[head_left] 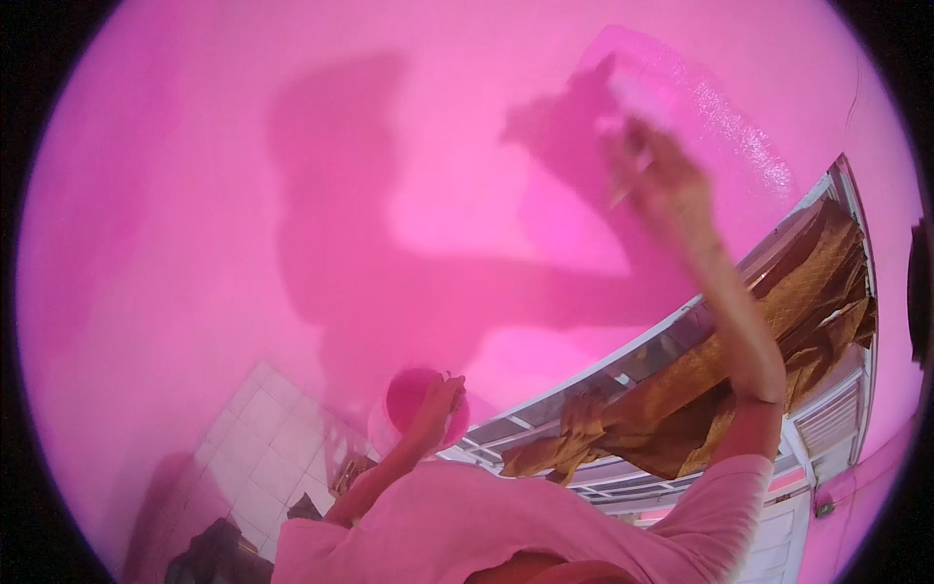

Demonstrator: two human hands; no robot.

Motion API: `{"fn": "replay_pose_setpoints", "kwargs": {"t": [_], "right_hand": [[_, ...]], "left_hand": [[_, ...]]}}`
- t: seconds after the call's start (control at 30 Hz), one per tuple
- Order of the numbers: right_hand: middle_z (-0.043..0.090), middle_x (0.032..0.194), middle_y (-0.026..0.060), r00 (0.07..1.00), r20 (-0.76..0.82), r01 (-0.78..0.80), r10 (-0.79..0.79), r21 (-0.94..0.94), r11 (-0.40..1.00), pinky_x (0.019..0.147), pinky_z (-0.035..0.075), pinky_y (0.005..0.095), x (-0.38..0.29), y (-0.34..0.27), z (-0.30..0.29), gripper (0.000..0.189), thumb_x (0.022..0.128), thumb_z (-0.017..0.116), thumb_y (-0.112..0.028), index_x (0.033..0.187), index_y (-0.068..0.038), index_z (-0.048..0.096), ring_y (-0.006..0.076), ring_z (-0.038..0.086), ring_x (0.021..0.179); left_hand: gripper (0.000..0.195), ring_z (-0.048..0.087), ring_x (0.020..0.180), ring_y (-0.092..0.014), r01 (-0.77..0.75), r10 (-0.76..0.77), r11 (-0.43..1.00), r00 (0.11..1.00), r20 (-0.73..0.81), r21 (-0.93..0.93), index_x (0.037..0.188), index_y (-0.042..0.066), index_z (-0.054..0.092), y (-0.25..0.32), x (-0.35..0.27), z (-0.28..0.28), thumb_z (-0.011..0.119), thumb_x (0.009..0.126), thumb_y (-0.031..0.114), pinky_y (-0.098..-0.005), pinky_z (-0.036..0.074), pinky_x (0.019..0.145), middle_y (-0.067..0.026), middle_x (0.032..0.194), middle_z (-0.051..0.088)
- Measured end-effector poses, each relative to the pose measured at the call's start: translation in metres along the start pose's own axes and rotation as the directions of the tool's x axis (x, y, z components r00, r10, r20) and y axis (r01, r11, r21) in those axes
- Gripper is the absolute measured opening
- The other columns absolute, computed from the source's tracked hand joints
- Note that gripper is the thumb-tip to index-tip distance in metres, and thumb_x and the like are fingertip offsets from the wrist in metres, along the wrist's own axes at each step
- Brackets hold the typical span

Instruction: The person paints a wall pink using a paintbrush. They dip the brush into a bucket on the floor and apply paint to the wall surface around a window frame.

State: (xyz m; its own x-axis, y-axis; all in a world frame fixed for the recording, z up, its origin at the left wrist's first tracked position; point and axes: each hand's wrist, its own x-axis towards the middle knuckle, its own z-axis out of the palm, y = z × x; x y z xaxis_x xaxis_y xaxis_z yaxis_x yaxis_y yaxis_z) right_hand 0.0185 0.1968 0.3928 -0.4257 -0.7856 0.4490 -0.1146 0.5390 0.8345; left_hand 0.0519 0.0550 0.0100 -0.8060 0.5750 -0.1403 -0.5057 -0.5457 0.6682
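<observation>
My right hand is raised to the pink wall, its fingers closed around a painting tool. Motion blur hides the tool's exact form; its pale pink head is at or close to the wall. Around it lies a patch of wet, darker pink paint, shiny along its right side. Low in front of my body, my left hand grips the rim of a pink bucket. Deep pink shows inside the bucket, partly covered by my forearm.
A white-framed window runs diagonally at the right, with a brown curtain bunched across it. White floor tiles and dark items are at the lower left. My shadow falls on the wall.
</observation>
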Motion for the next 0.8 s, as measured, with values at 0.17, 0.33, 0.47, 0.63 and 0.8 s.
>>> {"fn": "replay_pose_setpoints", "kwargs": {"t": [0.17,0.33,0.47,0.63,0.8], "right_hand": [[0.059,0.091,0.0095,0.954,0.294,-0.043,-0.065,0.346,0.937,0.061,0.051,0.0323,-0.015,-0.052,-0.016,0.021,0.073,0.059,-0.010,0.093,-0.008,0.057,0.0258,0.060,0.078],[0.060,0.082,0.0051,0.962,-0.085,-0.230,0.258,0.252,0.940,0.058,0.051,0.0312,0.023,0.000,-0.045,0.013,0.081,0.057,-0.012,0.093,-0.007,0.058,0.0225,0.061,0.071],[0.059,0.083,0.0060,0.969,-0.151,-0.190,0.198,0.067,0.979,0.057,0.051,0.0316,0.016,0.011,-0.023,0.020,0.077,0.059,-0.011,0.097,-0.009,0.058,0.0225,0.060,0.070],[0.055,0.083,0.0060,0.993,0.119,-0.007,-0.019,0.214,0.977,0.054,0.051,0.0326,-0.006,-0.052,-0.004,0.030,0.068,0.061,-0.009,0.097,-0.014,0.056,0.0209,0.059,0.066],[0.059,0.076,0.0102,0.935,0.315,-0.341,0.163,0.672,0.657,0.055,0.049,0.0348,0.015,-0.044,0.011,0.013,0.077,0.057,-0.007,0.090,-0.009,0.057,0.0234,0.061,0.062]], "left_hand": [[0.027,0.036,0.057,-0.011,-0.047,0.055,0.980,0.998,-0.040,0.192,0.068,0.009,0.047,-0.001,0.003,-0.001,0.044,0.087,0.027,-0.0283,0.029,0.053,-0.0004,0.061,0.040],[0.019,0.033,0.059,-0.006,0.004,-0.001,0.992,1.000,-0.024,0.125,0.080,0.010,0.043,0.000,-0.001,-0.003,0.055,0.085,0.024,-0.0219,0.028,0.054,0.0013,0.069,0.039],[0.021,0.032,0.056,-0.006,-0.090,0.087,0.983,0.996,0.027,0.162,0.078,0.009,0.043,-0.008,-0.001,0.003,0.056,0.084,0.024,-0.0225,0.027,0.051,0.0018,0.066,0.037],[0.021,0.032,0.054,-0.007,0.023,-0.023,1.000,0.999,-0.030,0.004,0.078,0.007,0.044,-0.013,0.005,-0.002,0.056,0.084,0.024,-0.0234,0.027,0.050,0.0018,0.064,0.037],[0.021,0.034,0.057,-0.008,0.032,-0.029,0.999,0.997,-0.077,0.033,0.078,0.008,0.044,-0.018,0.012,-0.005,0.056,0.083,0.024,-0.0238,0.028,0.053,0.0008,0.066,0.040]]}}
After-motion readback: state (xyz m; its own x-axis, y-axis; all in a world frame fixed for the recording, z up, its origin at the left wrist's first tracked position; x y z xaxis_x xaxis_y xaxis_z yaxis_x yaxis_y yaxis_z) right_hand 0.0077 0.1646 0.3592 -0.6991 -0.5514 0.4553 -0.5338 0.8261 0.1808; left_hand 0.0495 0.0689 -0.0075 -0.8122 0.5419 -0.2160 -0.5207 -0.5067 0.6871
